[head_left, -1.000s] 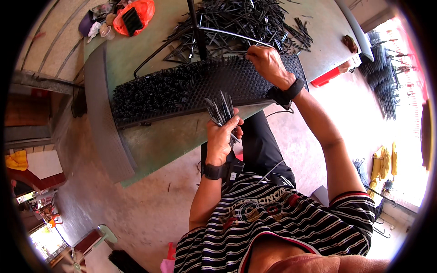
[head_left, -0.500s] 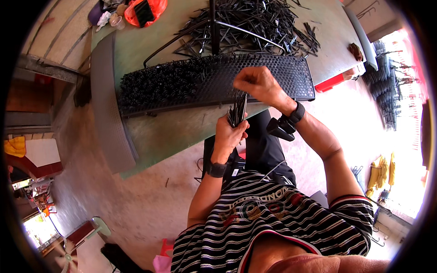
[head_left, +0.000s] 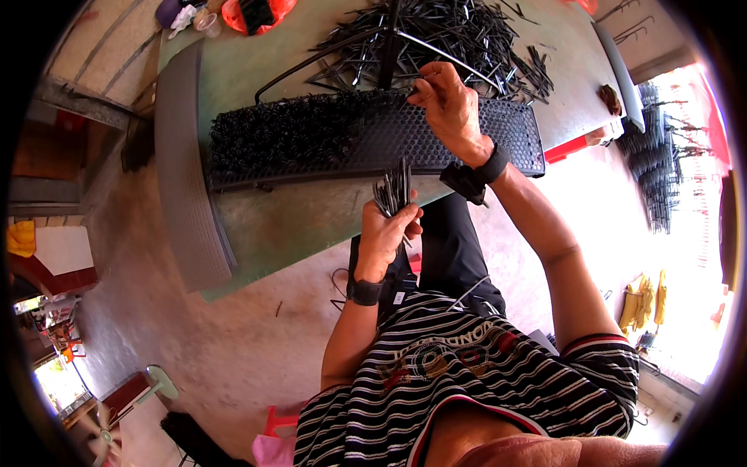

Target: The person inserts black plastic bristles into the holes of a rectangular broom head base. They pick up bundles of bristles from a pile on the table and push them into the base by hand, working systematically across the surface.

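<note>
My left hand (head_left: 381, 237) is closed around a bundle of thin black strips (head_left: 395, 189), their tips fanning upward just short of the table's near edge. Over the far edge of a long black perforated panel (head_left: 498, 132), my right hand (head_left: 453, 117) is closed in a pinch; what its fingertips hold is too small to make out. Dense curled black strips (head_left: 280, 136) cover the panel's left part, while bare holes show on its right. Both wrists wear black bands, the right one with a black device (head_left: 464, 183) hanging from it.
A loose heap of black strips (head_left: 451, 39) lies behind the panel on the green table (head_left: 264, 245). A black metal rod frame (head_left: 327, 53) stands by the panel. Grey sheeting (head_left: 180, 171) drapes the left end. An orange bag (head_left: 272, 19) sits far left.
My right hand has moved from above the bundle up to the panel's far edge. The left hand stays low, its strips fanned wider. The view has shifted slightly.
</note>
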Action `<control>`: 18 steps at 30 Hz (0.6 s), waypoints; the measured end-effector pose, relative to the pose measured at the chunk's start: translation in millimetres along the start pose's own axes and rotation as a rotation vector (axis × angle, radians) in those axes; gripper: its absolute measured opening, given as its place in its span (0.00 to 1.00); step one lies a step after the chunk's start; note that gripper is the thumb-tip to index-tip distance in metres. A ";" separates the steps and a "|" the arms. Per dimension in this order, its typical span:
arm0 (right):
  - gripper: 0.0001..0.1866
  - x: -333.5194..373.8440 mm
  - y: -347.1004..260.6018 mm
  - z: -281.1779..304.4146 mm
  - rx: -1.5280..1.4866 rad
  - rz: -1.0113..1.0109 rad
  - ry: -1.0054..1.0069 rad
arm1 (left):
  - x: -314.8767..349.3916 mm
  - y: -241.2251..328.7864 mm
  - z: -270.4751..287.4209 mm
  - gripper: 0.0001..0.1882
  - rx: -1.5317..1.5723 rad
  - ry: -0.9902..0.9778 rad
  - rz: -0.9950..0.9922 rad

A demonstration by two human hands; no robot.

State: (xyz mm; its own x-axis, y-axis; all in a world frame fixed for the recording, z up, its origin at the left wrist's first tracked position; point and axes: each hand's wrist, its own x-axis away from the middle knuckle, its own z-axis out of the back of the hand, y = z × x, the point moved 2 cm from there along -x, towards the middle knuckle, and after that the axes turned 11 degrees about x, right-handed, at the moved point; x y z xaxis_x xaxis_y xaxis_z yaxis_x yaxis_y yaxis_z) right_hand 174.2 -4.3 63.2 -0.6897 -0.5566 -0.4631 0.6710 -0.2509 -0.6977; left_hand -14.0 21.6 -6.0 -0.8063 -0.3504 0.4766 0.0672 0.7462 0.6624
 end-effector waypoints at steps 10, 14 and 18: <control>0.05 -7.0 14.7 -22.2 0.440 0.375 -0.149 | 1.4 6.8 8.2 0.12 0.027 0.022 -0.016; 0.07 -3.5 -6.8 -14.8 0.379 0.326 -0.243 | 1.5 5.9 10.2 0.12 0.018 0.022 -0.012; 0.10 17.2 -21.3 -10.6 -0.107 0.170 -0.902 | 0.5 6.8 6.1 0.14 0.077 -0.088 0.017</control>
State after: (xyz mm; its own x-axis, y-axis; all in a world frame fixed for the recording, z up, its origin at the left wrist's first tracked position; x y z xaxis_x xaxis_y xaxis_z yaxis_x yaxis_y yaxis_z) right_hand 145.2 -0.1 64.4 -0.0812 -0.9967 0.0054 0.6839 -0.0596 -0.7272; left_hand -17.5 29.9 -4.9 -0.8539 -0.2888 0.4330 0.0389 0.7942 0.6064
